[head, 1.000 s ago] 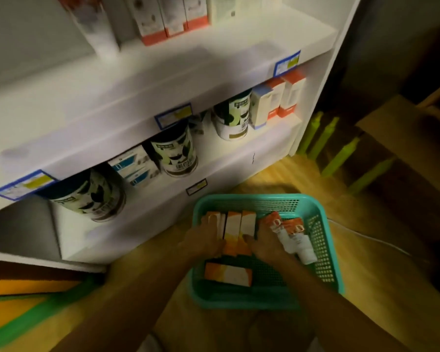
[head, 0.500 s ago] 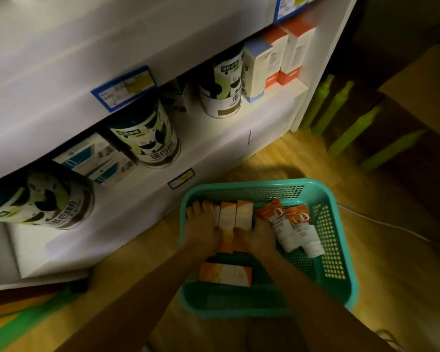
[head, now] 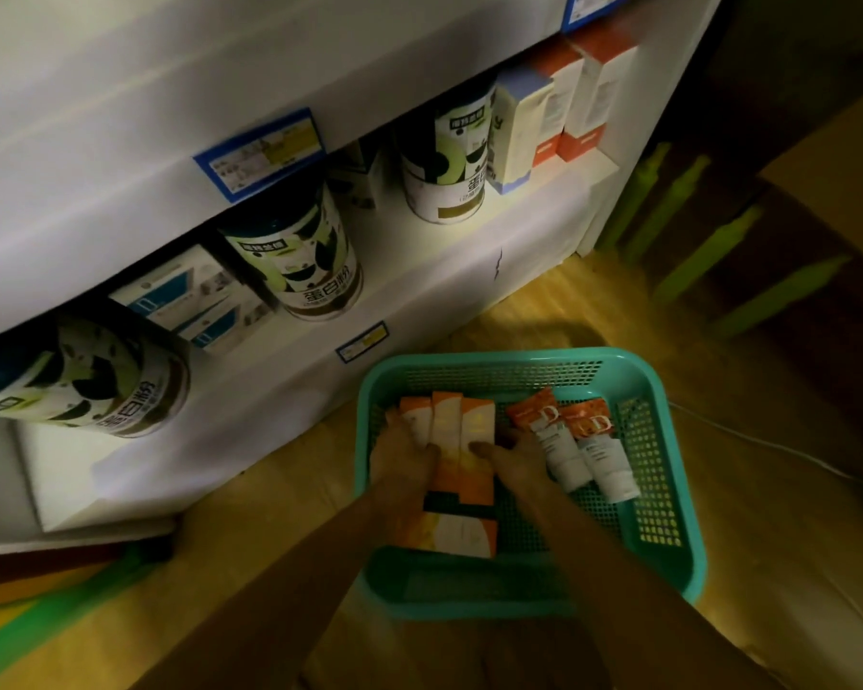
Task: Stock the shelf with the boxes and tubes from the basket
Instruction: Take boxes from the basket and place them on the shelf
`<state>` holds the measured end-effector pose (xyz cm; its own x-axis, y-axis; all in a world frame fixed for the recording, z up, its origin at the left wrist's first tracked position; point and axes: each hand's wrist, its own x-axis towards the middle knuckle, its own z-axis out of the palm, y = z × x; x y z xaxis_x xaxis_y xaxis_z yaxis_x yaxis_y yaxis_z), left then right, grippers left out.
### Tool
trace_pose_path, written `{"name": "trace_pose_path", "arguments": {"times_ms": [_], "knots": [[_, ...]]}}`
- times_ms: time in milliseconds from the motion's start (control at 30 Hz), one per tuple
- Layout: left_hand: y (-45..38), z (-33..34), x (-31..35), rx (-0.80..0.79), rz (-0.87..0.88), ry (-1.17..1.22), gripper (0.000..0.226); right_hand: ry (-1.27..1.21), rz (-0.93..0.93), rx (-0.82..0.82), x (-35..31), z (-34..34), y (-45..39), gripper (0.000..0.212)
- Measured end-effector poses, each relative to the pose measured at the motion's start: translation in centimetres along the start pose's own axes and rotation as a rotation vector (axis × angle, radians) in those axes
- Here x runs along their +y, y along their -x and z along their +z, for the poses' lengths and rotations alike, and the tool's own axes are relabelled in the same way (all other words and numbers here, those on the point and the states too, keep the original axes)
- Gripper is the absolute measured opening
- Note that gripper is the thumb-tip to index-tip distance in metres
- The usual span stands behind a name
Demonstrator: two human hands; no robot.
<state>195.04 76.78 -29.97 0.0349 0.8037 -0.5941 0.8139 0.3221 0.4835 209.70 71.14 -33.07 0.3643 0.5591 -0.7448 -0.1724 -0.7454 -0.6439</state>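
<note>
A teal plastic basket sits on the wooden floor in front of the white shelf. Inside it, three orange-and-white boxes lie side by side, a fourth box lies crosswise nearer to me, and two white tubes with orange ends lie to the right. My left hand presses against the left side of the three boxes. My right hand presses against their right side. Both hands clamp the group between them.
The low shelf holds three large green-and-white cans, flat blue-and-white boxes and tall white boxes with orange bases at the right. Green tape strips mark the dark floor to the right. A thin white cable runs beside the basket.
The view has tilted down and moved closer to the basket. Both hands have closed in from each side onto the three upright-lying boxes.
</note>
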Motion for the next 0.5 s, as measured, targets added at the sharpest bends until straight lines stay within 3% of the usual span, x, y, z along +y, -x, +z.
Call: {"name": "trace_pose_path", "arguments": {"times_ms": [233,367,500], "knots": [[-0.1,0.0,-0.5,0.052,0.051,0.080,0.028,0.008,0.009,0.013,-0.2,-0.2,0.1,0.053],[1.3,-0.2,0.0,0.158,0.120,0.145,0.059,0.048,-0.043,0.029,-0.8,-0.6,1.1,0.053],[2.8,-2.3,0.8,0.141,0.168,0.150,0.062,0.108,-0.126,0.040,-2.6,-1.7,3.1,0.038]]}}
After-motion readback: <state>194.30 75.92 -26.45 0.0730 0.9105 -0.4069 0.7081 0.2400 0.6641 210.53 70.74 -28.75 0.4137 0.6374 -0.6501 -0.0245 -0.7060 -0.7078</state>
